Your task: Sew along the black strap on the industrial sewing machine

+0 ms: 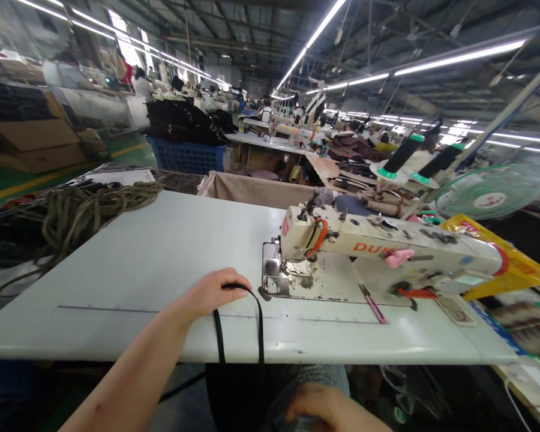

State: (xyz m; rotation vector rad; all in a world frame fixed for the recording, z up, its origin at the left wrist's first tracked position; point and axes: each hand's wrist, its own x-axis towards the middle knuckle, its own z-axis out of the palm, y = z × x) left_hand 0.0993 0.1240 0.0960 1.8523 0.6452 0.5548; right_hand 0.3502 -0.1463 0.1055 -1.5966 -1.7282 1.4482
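My left hand [213, 292] rests on the white sewing table [153, 264], fingers curled around a loop of black strap [256, 318]. Both ends of the strap hang over the table's front edge toward my lap. The loop lies just left of the needle plate of a cream sewing machine [378, 249]. My right hand [330, 408] is low, below the table edge near my lap; it is blurred and its fingers do not show clearly.
A heap of olive cord [87, 210] lies at the table's left. Behind are a beige fabric bin [252, 189], a blue crate [186, 156], black thread spools [405, 153], a green fan [490, 192] and a yellow bag [513, 264]. Other workers sit far back.
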